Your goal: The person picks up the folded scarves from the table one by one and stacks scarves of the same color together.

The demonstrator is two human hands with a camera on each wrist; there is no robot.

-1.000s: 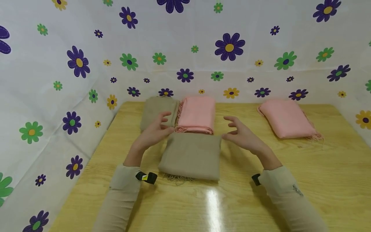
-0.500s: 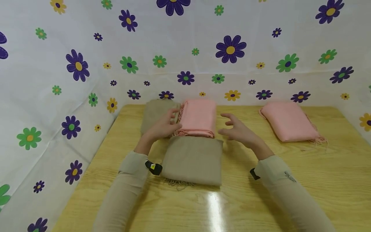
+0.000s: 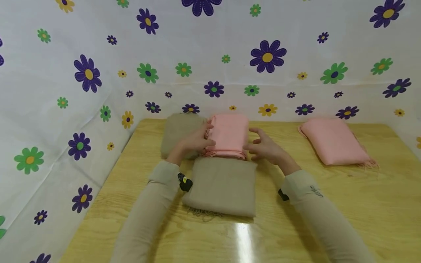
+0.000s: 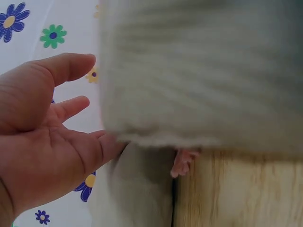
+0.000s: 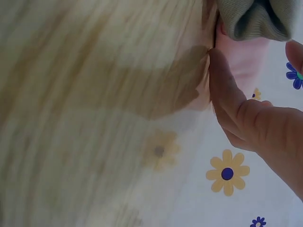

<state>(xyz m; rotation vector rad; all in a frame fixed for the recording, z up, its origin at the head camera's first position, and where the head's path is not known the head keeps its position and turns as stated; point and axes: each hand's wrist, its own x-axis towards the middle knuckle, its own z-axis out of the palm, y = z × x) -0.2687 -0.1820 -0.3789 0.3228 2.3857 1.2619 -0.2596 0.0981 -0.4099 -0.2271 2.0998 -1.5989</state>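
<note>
Folded pink cloth (image 3: 230, 133) sits near counter (image 3: 276, 223) back edge, back beige cloth (image 3: 177, 133) at its left, front beige cloth (image 3: 223, 188) along its near edge. Bare counter to its right, up to second pink cloth (image 3: 333, 140). Versus a second ago, left grip (image 3: 195, 141) and right grip (image 3: 265, 148) moved inward to flank it. Both released, fingers spread and slightly bent, nothing held; contact can't tell.
</note>
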